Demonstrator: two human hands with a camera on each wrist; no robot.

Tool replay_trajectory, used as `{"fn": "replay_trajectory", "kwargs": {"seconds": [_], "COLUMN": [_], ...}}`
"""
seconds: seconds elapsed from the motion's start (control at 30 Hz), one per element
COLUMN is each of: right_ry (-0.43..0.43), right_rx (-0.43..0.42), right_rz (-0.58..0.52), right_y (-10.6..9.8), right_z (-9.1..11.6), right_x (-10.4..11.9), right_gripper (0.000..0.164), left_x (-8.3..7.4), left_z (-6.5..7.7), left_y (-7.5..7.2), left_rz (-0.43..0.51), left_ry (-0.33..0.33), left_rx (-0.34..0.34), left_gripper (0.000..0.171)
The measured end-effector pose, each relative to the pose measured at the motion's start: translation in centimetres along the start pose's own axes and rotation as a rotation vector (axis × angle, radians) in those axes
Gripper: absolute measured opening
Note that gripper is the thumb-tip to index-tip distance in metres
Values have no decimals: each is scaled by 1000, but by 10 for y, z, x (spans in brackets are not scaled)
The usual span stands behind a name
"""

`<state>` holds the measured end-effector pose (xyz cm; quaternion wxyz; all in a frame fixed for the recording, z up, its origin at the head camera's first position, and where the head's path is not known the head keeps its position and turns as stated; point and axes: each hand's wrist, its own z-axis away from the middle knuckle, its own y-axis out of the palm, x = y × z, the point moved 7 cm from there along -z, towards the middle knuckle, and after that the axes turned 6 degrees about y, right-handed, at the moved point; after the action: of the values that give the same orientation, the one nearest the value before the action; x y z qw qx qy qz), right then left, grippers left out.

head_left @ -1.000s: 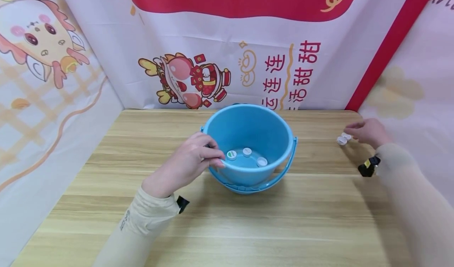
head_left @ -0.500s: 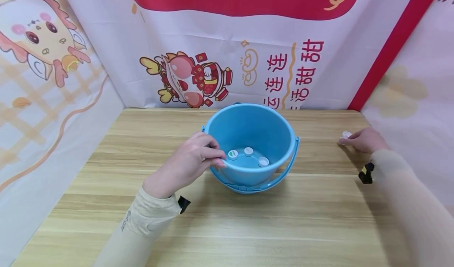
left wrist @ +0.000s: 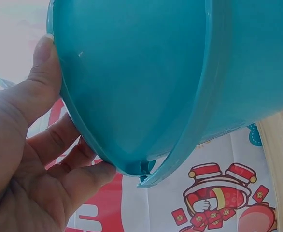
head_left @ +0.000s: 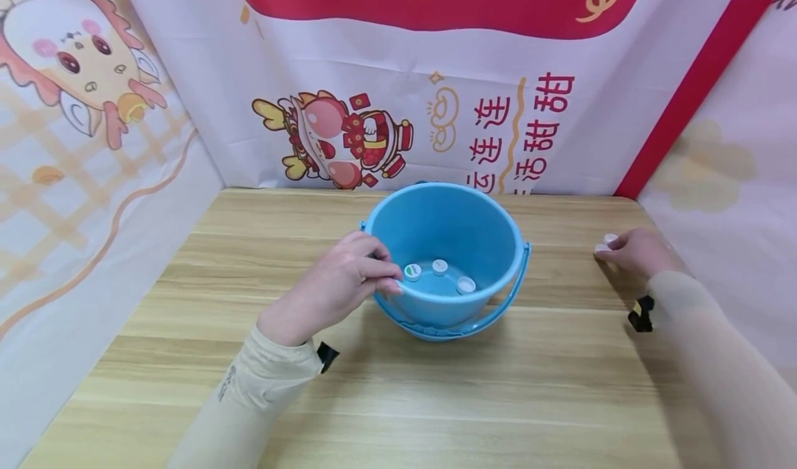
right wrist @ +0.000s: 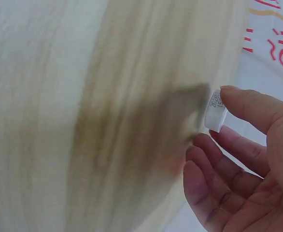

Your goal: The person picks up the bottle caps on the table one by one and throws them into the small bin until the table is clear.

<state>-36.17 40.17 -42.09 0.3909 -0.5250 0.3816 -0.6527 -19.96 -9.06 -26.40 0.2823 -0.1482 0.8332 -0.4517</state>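
Observation:
My left hand (head_left: 339, 282) pinches the near-left rim of a blue plastic bucket (head_left: 436, 310). The left wrist view has the thumb and fingers on that rim (left wrist: 78, 118). Inside, on the bucket's floor, lie three white bottle caps: one with a green mark (head_left: 412, 272), a plain one (head_left: 439, 267), and one with its hollow side up (head_left: 465, 285). At the right of the table, my right hand (head_left: 646, 253) pinches a white bottle cap (right wrist: 215, 111) between thumb and index finger, its side printed with small dark characters. Another white cap (head_left: 610, 238) lies just behind it.
The bucket's blue handle (head_left: 457, 332) hangs down on its near side. The wooden table (head_left: 436, 400) ends at printed cloth backdrops (head_left: 386, 54) at the back and sides. A black wrist camera (head_left: 641, 315) sits on the right sleeve.
My right hand has come down from above the two caps on the right and taken hold of the nearer one. The left hand keeps its grip on the bucket's rim. The view has shifted slightly.

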Motion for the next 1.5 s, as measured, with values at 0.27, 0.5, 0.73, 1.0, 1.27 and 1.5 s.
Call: {"fn": "replay_trajectory", "kwargs": {"seconds": [0.27, 0.5, 0.73, 1.0, 1.27, 1.5], "right_ry": [-45, -118, -212, -334, -500, -585], "right_rx": [16, -73, -116, -136, -156, -139], "right_rz": [-83, -98, -93, -105, -34, -16], "right_y": [-18, -58, -98, -125, -136, -136], "right_z": [16, 36, 71, 109, 135, 150], "right_x": [29, 90, 173, 249, 312, 348], "right_gripper": [74, 85, 76, 65, 47, 45], "left_x": [-1, -1, -1, -1, 0, 0], "left_z": [-1, -1, -1, -1, 1, 1], "left_y": [1, 0, 0, -1, 0, -1], "left_rz": [10, 10, 11, 16, 22, 16], "left_ry": [-18, -19, -15, -23, -29, -32], "left_rx": [16, 19, 18, 25, 21, 16], "left_gripper": [26, 24, 23, 24, 24, 25]}}
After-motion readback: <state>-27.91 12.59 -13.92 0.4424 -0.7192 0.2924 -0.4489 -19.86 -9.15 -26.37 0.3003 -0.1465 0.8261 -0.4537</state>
